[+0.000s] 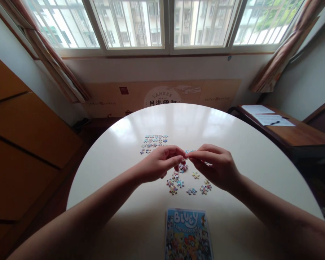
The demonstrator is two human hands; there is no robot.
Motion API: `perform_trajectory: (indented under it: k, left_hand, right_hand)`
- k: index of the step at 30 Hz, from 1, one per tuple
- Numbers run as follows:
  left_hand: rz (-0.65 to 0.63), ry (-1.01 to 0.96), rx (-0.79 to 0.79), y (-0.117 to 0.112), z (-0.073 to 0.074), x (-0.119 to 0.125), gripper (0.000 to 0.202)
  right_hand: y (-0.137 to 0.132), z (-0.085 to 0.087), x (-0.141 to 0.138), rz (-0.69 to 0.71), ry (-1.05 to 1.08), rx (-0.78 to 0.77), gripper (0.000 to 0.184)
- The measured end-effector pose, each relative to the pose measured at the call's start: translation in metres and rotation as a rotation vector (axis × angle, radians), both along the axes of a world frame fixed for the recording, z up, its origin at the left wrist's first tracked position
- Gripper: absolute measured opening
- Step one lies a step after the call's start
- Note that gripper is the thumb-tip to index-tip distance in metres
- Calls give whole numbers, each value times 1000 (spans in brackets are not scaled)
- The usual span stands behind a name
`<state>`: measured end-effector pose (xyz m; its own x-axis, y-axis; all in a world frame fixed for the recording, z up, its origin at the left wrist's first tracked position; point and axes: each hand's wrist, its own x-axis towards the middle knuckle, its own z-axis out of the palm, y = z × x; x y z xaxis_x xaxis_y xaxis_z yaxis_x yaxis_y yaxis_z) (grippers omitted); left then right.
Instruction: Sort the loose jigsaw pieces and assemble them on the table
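Note:
My left hand and my right hand meet over the middle of the round table, fingertips pinched together on a small jigsaw piece. Most of that piece is hidden by the fingers. Below and between the hands lie loose jigsaw pieces, among them a yellowish piece, a blue-and-white piece and a small cluster to the right. Beyond my left hand, several jigsaw pieces are laid out in spaced rows, partly covered by the hand.
Near me on the white round table lies a colourful Bluey picture sheet or box. A wooden desk with papers and a pen stands at the right. An orange-brown cabinet is on the left, barred windows ahead.

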<state>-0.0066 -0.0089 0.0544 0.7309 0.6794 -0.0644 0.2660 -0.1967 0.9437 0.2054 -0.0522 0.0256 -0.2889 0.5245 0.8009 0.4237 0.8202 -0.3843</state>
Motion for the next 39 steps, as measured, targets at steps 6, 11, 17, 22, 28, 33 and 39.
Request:
perform_trajectory:
  k: [6, 11, 17, 22, 28, 33, 39]
  left_hand:
    - [-56, -146, -302, 0, -1, -1, 26]
    - [-104, -164, -387, 7, -1, -5, 34]
    - [39, -62, -127, 21, 13, -22, 32]
    - [326, 224, 513, 41, 22, -47, 25]
    - [533, 566, 769, 62, 29, -80, 27]
    - [624, 711, 673, 71, 32, -95, 26]
    - [447, 858, 483, 76, 23, -100, 29]
  right_hand:
    - [-3, -1, -4, 58, -3, -10, 14]
    - [-1, 2, -2, 9, 5, 13, 12]
    - [17, 5, 29, -305, 148, -113, 7]
    - [28, 4, 50, -461, 252, -126, 11]
    - [29, 3, 52, -536, 277, -89, 13]
    - [36, -2, 59, -538, 217, -123, 17]
    - [50, -13, 76, -564, 255, -193, 23]
